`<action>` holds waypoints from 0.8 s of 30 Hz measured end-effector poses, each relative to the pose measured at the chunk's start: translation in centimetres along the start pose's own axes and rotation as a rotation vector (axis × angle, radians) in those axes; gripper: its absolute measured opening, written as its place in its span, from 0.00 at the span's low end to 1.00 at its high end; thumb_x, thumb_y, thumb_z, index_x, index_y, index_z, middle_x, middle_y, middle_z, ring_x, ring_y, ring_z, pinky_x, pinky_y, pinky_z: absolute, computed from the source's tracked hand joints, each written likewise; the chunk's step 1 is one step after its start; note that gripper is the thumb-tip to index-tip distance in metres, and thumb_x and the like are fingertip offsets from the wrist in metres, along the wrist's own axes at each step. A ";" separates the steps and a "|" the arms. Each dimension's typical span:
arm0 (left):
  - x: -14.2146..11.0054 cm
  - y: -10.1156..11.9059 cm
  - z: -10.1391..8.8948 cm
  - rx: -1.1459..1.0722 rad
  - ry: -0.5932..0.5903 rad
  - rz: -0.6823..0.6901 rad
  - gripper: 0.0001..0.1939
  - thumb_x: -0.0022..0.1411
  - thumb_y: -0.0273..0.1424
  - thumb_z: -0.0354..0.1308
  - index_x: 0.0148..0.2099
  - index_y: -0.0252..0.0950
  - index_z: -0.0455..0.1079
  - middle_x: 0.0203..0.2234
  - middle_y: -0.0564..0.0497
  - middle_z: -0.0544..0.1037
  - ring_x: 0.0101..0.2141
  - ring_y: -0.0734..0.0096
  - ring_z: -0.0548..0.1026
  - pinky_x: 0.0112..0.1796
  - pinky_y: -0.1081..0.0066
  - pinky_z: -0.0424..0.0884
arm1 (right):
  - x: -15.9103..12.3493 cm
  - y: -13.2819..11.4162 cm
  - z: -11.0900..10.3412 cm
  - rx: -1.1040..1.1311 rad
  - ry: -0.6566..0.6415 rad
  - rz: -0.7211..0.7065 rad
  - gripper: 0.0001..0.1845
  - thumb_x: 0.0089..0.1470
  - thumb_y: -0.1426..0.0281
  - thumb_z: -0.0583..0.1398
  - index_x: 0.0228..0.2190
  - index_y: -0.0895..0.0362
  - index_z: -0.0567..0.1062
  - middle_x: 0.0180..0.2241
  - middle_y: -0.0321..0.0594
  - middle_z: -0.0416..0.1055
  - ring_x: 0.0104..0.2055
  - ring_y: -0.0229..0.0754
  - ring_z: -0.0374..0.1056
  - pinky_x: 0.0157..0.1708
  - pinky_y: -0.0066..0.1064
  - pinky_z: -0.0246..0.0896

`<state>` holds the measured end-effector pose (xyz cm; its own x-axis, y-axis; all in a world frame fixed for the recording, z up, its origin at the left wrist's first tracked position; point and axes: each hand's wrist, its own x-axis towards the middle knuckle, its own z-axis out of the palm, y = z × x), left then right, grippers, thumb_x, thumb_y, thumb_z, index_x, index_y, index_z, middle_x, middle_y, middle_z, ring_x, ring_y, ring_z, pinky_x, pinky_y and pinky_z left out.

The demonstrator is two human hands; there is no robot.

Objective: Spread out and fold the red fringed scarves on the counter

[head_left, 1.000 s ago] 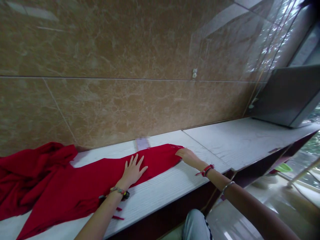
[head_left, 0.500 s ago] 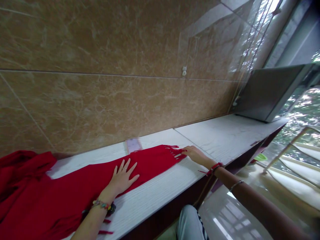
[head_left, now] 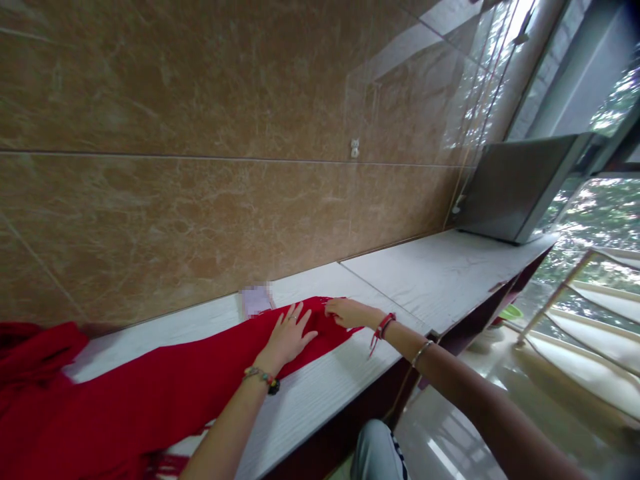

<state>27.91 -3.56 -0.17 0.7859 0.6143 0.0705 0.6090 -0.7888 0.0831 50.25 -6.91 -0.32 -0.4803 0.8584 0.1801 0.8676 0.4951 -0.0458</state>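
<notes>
A long red scarf (head_left: 165, 380) with a fringed end lies flat along the white countertop, its far portion bunched at the left. My left hand (head_left: 289, 339) rests on the cloth with fingers spread and palm down. Just to its right, my right hand (head_left: 347, 312) has its fingers curled in on the scarf near the fringe. The cloth is rumpled between the two hands. My right fingertips are partly hidden against the fabric.
A small pale card-like item (head_left: 256, 300), blurred out, lies by the wall behind the scarf. A grey box-shaped appliance (head_left: 505, 190) stands at the counter's right end. The white counter (head_left: 400, 277) meets a brown tiled wall (head_left: 200, 220). My knee (head_left: 376, 447) is below its front edge.
My right hand has moved left from the fringe tips onto the scarf's end. My left hand has slid right along the cloth, closer to it. The view has shifted slightly.
</notes>
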 end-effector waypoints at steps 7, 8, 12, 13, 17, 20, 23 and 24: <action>0.3 0.5 2.3 -0.017 -0.043 -0.069 0.31 0.59 0.49 0.35 0.61 0.40 0.46 0.60 0.46 0.46 0.59 0.53 0.41 0.54 0.49 0.42 | -2.3 6.0 -1.1 -0.201 -0.085 0.175 0.09 0.45 0.81 0.54 0.28 0.60 0.72 0.32 0.46 0.71 0.36 0.41 0.67 0.36 0.29 0.60; 0.3 0.5 2.1 -0.021 -0.040 -0.092 0.31 0.58 0.49 0.36 0.61 0.42 0.46 0.60 0.47 0.45 0.59 0.50 0.41 0.53 0.46 0.42 | -2.6 6.6 -1.4 -0.206 -0.075 0.193 0.09 0.45 0.81 0.53 0.26 0.61 0.72 0.30 0.46 0.70 0.35 0.41 0.67 0.36 0.29 0.61; 0.5 0.7 1.9 -0.043 -0.029 -0.145 0.33 0.56 0.51 0.39 0.61 0.44 0.47 0.61 0.46 0.44 0.58 0.46 0.41 0.52 0.43 0.41 | -0.9 6.0 -1.7 -0.197 -0.009 0.209 0.12 0.46 0.82 0.50 0.29 0.61 0.72 0.34 0.45 0.70 0.39 0.40 0.65 0.40 0.30 0.60; 0.5 0.7 2.0 -0.047 -0.022 -0.145 0.33 0.56 0.51 0.39 0.61 0.43 0.47 0.61 0.45 0.44 0.58 0.47 0.41 0.52 0.44 0.41 | 0.0 5.2 -1.4 -0.180 0.009 0.189 0.13 0.46 0.81 0.50 0.32 0.60 0.71 0.36 0.44 0.69 0.41 0.39 0.64 0.42 0.29 0.58; 0.5 0.5 2.4 -0.053 -0.002 -0.144 0.36 0.56 0.51 0.37 0.61 0.35 0.46 0.60 0.44 0.46 0.59 0.53 0.41 0.54 0.47 0.40 | 3.3 2.6 0.5 -0.074 -0.001 0.095 0.14 0.46 0.79 0.52 0.36 0.58 0.70 0.38 0.41 0.69 0.42 0.38 0.63 0.43 0.27 0.57; 0.4 0.4 2.5 -0.062 -0.008 -0.153 0.38 0.55 0.52 0.37 0.61 0.33 0.46 0.60 0.44 0.46 0.59 0.54 0.41 0.54 0.47 0.40 | 2.9 3.3 0.9 -0.096 -0.063 0.167 0.15 0.45 0.80 0.52 0.36 0.59 0.71 0.38 0.43 0.69 0.41 0.39 0.64 0.42 0.29 0.58; 0.2 0.4 2.4 -0.072 -0.013 -0.156 0.37 0.55 0.51 0.38 0.61 0.34 0.46 0.60 0.45 0.46 0.59 0.53 0.41 0.54 0.46 0.41 | 0.8 5.7 -0.3 -0.142 -0.068 0.272 0.16 0.44 0.83 0.51 0.34 0.61 0.71 0.37 0.46 0.70 0.42 0.42 0.64 0.42 0.33 0.58; 0.2 0.4 2.4 -0.075 -0.010 -0.158 0.37 0.55 0.51 0.38 0.61 0.34 0.47 0.60 0.45 0.46 0.59 0.53 0.41 0.54 0.46 0.40 | 0.1 6.4 -0.8 -0.157 -0.071 0.315 0.16 0.44 0.84 0.50 0.34 0.61 0.72 0.37 0.46 0.70 0.41 0.42 0.64 0.42 0.33 0.58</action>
<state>28.58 -3.77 -2.51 0.6825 0.7297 0.0405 0.7156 -0.6785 0.1659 55.82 -3.77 0.24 -0.1887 0.9756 0.1126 0.9812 0.1824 0.0637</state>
